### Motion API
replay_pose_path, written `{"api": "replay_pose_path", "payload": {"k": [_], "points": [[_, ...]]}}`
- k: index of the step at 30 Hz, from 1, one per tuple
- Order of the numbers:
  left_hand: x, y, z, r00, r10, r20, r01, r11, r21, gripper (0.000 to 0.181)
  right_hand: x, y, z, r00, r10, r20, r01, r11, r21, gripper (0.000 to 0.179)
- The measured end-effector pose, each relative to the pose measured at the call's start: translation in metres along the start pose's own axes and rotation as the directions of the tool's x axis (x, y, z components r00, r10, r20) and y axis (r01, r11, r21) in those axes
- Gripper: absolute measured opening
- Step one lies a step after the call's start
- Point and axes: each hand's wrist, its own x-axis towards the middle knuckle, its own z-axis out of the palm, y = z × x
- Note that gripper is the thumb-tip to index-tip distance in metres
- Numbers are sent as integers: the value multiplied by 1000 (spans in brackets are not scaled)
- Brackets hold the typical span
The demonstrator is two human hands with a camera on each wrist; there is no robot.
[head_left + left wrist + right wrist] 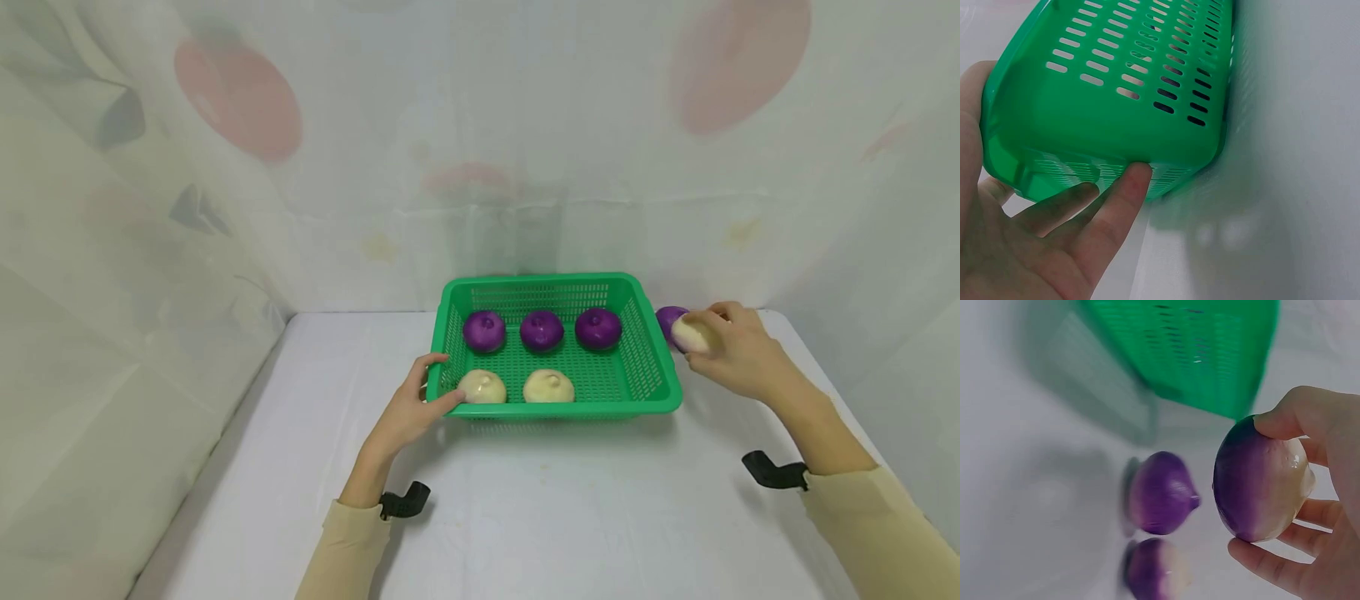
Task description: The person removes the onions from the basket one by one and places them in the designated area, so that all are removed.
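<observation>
My left hand [408, 412] grips the near left corner of a green plastic basket [555, 410], with thumb and a finger at the rim; in the left wrist view, other fingers lie against its outer wall. Inside are three turnips with purple sides up, one being a purple turnip [542, 332], and two cream sides up, one a cream turnip [549, 387]. Right of the basket, my right hand [738, 354] pinches a purple-and-cream turnip [1260, 481] between thumb and fingers. Close to it on the table are a purple turnip [1161, 494] and a half-cream turnip [1155, 569].
The white table [495, 517] meets a patterned curtain [480, 150] behind the basket, and more curtain hangs at both sides. A black wrist mount [405, 500] sits on the left wrist, another black wrist mount [774, 472] on the right.
</observation>
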Motion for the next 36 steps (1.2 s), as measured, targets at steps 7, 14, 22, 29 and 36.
{"api": "replay_pose_path", "payload": {"k": [7, 14, 22, 29, 36], "points": [[-1, 1, -1, 1000, -7, -2, 7, 1000, -3, 70, -1, 20, 23, 1000, -4, 19, 4, 1000, -18, 48], [-1, 1, -2, 1000, -15, -5, 15, 1000, -2, 71, -1, 27, 34, 998, -16, 65, 19, 999, -43, 51], [-1, 2, -1, 1000, -9, 0, 9, 1000, -4, 72, -3, 35, 42, 997, 1, 84, 4, 998, -56, 53], [-1, 1, -1, 1000, -13, -6, 13, 1000, -6, 71, -3, 39, 47, 993, 0, 118, 7, 998, -57, 51], [-1, 1, 0, 1000, -10, -5, 10, 1000, -1, 71, -3, 42, 50, 991, 6, 132, 2, 998, -60, 53]]}}
